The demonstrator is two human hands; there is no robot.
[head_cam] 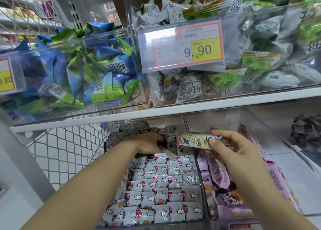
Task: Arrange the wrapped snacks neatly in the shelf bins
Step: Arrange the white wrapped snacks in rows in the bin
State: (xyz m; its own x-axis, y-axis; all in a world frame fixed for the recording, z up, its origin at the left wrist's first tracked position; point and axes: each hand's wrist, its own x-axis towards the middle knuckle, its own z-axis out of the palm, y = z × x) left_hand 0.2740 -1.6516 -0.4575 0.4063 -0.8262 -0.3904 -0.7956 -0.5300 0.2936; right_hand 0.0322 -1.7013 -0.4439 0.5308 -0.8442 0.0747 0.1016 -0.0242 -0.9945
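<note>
A pale yellow wrapped snack (194,140) is being pinched by the right hand (232,148), with the thumb on its near face and the fingers curled over its far edge. It is being held level above the back of the clear bin (201,181) on the lower shelf, close to the wall shared with the neighbouring bin. The left hand (147,143) is being rested palm-down among the packets at the back of the same bin. Its fingertips are being hidden by the wrappers, so whether anything is being gripped cannot be told. The near part of the bin is being filled by white snacks (161,183) printed with clouds and red balloons, lined up in overlapping rows. Purple packets (217,174) are being held in the bin just to the right. On the upper shelf (191,110), blue and green packets (90,64) and grey packets (278,38) are being kept loose in clear bins. A price tag (187,47) reading 9.90 is being displayed on the front of the right one.
</note>
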